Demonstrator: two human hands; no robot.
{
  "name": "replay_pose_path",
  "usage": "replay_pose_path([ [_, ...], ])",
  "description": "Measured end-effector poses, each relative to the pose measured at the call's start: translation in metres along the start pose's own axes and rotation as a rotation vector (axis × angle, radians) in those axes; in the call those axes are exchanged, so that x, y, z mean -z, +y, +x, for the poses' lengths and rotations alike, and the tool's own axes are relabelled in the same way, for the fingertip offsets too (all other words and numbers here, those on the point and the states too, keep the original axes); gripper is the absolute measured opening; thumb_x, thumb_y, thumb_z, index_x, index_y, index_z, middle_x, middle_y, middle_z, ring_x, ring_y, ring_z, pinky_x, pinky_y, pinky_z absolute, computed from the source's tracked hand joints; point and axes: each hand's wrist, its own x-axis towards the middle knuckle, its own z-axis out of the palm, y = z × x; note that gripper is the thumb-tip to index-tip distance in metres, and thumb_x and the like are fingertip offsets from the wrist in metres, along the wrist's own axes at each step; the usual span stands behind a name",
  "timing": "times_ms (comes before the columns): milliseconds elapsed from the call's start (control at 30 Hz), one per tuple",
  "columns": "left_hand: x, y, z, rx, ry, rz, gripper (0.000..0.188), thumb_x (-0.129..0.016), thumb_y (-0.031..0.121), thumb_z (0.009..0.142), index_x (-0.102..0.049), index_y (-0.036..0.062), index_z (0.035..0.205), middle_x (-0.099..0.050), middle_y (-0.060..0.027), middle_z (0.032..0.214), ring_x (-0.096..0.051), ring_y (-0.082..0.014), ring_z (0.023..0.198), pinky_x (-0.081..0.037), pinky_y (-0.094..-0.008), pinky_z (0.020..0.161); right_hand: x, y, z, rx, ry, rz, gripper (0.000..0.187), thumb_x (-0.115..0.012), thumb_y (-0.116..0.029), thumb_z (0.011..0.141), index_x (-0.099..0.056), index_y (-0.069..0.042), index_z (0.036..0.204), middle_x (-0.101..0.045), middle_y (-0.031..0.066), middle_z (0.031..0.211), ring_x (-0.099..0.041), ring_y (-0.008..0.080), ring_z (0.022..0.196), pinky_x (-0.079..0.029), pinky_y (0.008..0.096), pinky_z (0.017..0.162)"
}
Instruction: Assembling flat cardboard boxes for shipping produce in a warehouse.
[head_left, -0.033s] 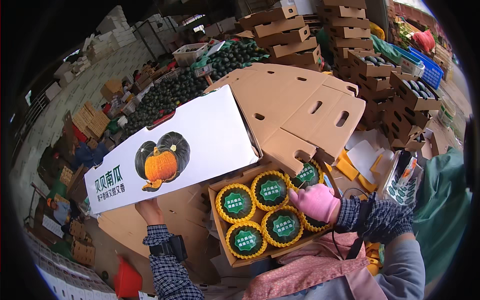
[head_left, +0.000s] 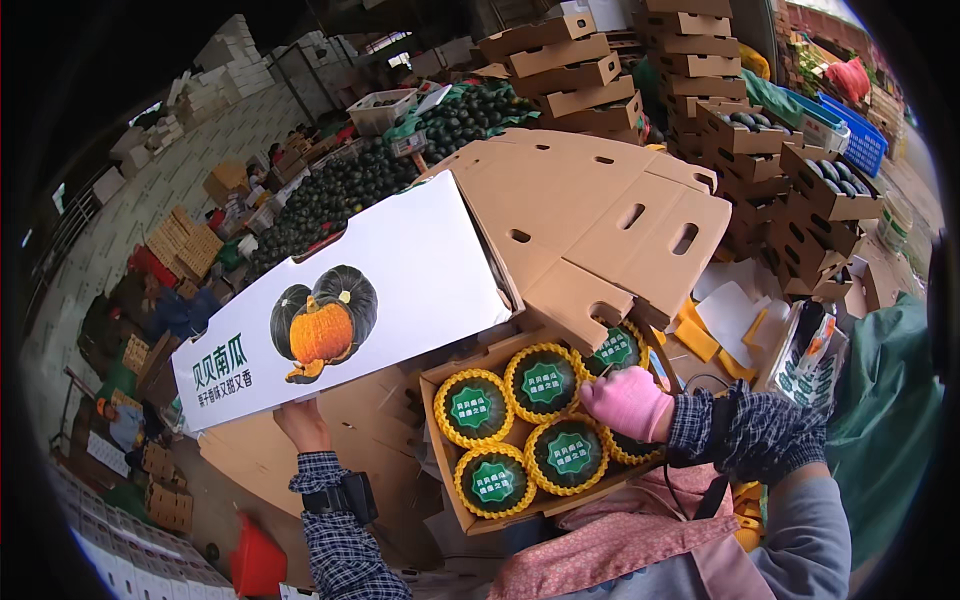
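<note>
An open cardboard box in front of me holds several dark green pumpkins, each in yellow foam netting with a green sticker. My left hand grips the lower edge of the box's white lid, which stands lifted and bears a picture of a green and an orange pumpkin. My right hand, in a pink glove, is closed over a netted pumpkin on the box's right side. A checked sleeve covers each forearm.
Flat brown cardboard blanks lie behind the box. Stacks of packed brown boxes rise at the back and right. A heap of loose green pumpkins spreads to the left, and blue crates stand far right. A red bucket sits on the floor.
</note>
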Motion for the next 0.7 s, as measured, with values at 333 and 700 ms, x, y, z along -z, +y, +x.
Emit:
replay_pose_path([
  [333, -0.011, 0.016, -0.012, -0.248, 0.045, -0.141, 0.059, -0.054, 0.044, 0.100, -0.039, 0.0092, 0.145, -0.052, -0.0093, 0.136, -0.052, -0.0244, 0.123, -0.044, -0.0427, 0.105, 0.075, 0.087, -0.087, -0.754, 1.105, 1.082, 0.041, -0.045, -0.027, 0.101, -0.047, -0.010, 0.139, -0.065, 0.0072, 0.086, -0.059, 0.0128, 0.055, -0.043, 0.0209, 0.045],
  [700, -0.061, 0.041, -0.033, -0.090, -0.207, -0.141, 0.057, -0.047, 0.040, 0.102, -0.036, 0.0076, 0.148, -0.051, -0.0117, 0.140, -0.052, -0.0256, 0.125, -0.044, -0.0422, 0.105, 0.082, 0.023, -0.035, -0.132, 0.066, 2.107, 0.100, -0.053, -0.071, 0.085, -0.016, -0.010, 0.155, -0.035, 0.0139, 0.151, -0.041, 0.0311, 0.135, -0.045, 0.0522, 0.101],
])
